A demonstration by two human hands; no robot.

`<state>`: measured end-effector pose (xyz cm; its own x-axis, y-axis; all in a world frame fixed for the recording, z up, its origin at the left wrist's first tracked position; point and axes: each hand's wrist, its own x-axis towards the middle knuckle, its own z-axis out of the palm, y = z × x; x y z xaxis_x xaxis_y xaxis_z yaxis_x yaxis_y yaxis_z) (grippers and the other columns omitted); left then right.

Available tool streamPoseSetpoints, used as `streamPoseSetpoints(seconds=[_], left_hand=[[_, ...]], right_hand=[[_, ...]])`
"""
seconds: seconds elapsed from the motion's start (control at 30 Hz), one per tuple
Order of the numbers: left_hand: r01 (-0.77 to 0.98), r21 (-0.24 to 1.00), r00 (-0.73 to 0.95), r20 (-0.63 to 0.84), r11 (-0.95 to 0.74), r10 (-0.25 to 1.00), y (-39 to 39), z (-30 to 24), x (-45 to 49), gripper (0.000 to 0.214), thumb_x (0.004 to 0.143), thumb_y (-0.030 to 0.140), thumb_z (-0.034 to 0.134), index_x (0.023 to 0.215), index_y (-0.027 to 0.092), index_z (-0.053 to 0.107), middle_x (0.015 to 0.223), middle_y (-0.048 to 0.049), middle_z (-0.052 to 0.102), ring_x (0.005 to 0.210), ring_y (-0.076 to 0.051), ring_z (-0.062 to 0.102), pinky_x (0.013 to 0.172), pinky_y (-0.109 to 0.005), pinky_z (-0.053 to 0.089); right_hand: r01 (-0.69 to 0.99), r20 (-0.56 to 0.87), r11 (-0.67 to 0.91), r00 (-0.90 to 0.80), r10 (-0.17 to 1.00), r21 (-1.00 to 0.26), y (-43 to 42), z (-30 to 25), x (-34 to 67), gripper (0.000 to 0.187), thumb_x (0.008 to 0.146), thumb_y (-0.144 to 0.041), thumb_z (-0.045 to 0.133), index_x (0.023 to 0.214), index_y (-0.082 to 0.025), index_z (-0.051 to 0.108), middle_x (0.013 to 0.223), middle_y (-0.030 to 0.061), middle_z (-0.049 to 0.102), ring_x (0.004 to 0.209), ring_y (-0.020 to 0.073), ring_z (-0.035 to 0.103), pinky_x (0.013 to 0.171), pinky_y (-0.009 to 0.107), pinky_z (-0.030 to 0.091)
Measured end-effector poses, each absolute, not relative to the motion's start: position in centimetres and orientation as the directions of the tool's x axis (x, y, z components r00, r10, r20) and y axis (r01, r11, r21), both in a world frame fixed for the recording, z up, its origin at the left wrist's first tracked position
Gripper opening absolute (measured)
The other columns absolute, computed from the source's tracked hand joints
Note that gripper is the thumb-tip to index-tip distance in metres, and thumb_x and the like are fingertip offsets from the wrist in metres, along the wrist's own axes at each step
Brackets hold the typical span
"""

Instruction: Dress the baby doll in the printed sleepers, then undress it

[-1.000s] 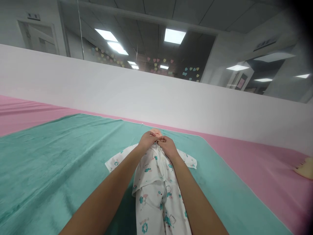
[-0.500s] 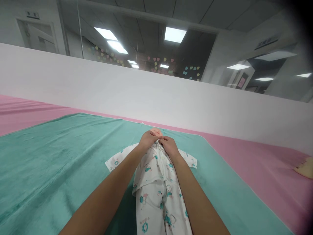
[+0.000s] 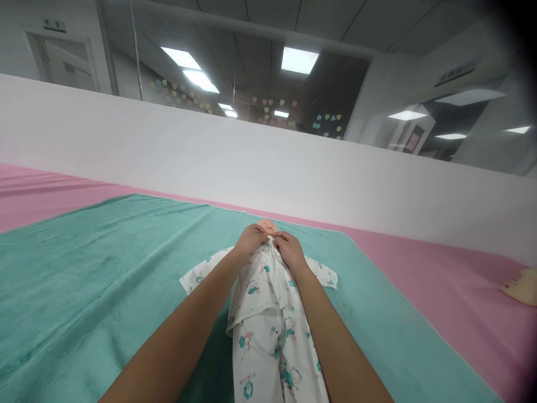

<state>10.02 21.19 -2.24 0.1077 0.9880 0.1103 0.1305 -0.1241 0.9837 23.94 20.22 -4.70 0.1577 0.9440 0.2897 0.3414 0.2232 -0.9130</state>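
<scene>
A baby doll (image 3: 267, 225) lies on its back, its head pointing away from me. It wears a white printed pajama top (image 3: 255, 285) with the sleeves spread out and matching pants (image 3: 255, 358). At the top's collar, just below the doll's chin, my left hand (image 3: 250, 239) pinches one side of the front opening. My right hand (image 3: 289, 249) is closed on the other side of the collar, close beside it. Fingertips of both hands nearly meet, and what exactly lies between them is too small to make out.
Beneath the doll spreads a teal blanket (image 3: 126, 268) with some folds, laid over a pink sheet (image 3: 411, 268). A low white wall (image 3: 210, 157) with a glass pane above runs along the back. Something beige (image 3: 522, 286) lies at the right edge.
My left hand has shifted slightly left and down, opening a small gap between the hands where the white collar shows. My right hand stays nearly in place.
</scene>
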Motion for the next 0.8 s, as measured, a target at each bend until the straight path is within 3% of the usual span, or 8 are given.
streamPoseSetpoints(seconds=[0.43, 0.6, 0.8], left_hand=[[0.309, 0.921, 0.123, 0.207, -0.235, 0.971, 22.0, -3.0, 10.8, 0.029, 0.058, 0.009, 0.060, 0.085, 0.017, 0.054, 0.072, -0.0001, 0.061, 0.066, -0.014, 0.056, 0.056, -0.022, 0.037], [0.407, 0.875, 0.062, 0.261, -0.263, 0.963, 22.9, -3.9, 11.0, 0.022, 0.063, 0.012, 0.058, 0.084, 0.018, 0.056, 0.082, -0.0013, 0.063, 0.075, -0.015, 0.057, 0.063, -0.023, 0.038], [0.519, 0.803, 0.017, 0.333, -0.293, 0.943, 23.3, -4.9, 10.6, 0.012, 0.074, 0.017, 0.048, 0.080, 0.020, 0.058, 0.087, -0.0024, 0.064, 0.078, -0.016, 0.056, 0.065, -0.024, 0.037]], right_hand=[[0.416, 0.283, 0.188, 0.180, 0.942, -0.890, 20.2, -4.9, 24.1, 0.026, 0.065, -0.032, 0.045, 0.072, -0.016, 0.064, 0.060, -0.0012, 0.056, 0.050, 0.0105, 0.041, 0.051, 0.023, 0.032], [0.465, 0.307, 0.188, 0.195, 0.931, -0.865, 20.3, -4.8, 24.1, 0.021, 0.066, -0.035, 0.046, 0.062, -0.018, 0.058, 0.061, -0.0012, 0.057, 0.056, 0.0120, 0.045, 0.055, 0.024, 0.034], [0.499, 0.333, 0.185, 0.225, 0.916, -0.846, 20.2, -4.9, 24.0, 0.018, 0.067, -0.032, 0.044, 0.065, -0.019, 0.057, 0.069, 0.0001, 0.061, 0.066, 0.0145, 0.052, 0.062, 0.025, 0.037]])
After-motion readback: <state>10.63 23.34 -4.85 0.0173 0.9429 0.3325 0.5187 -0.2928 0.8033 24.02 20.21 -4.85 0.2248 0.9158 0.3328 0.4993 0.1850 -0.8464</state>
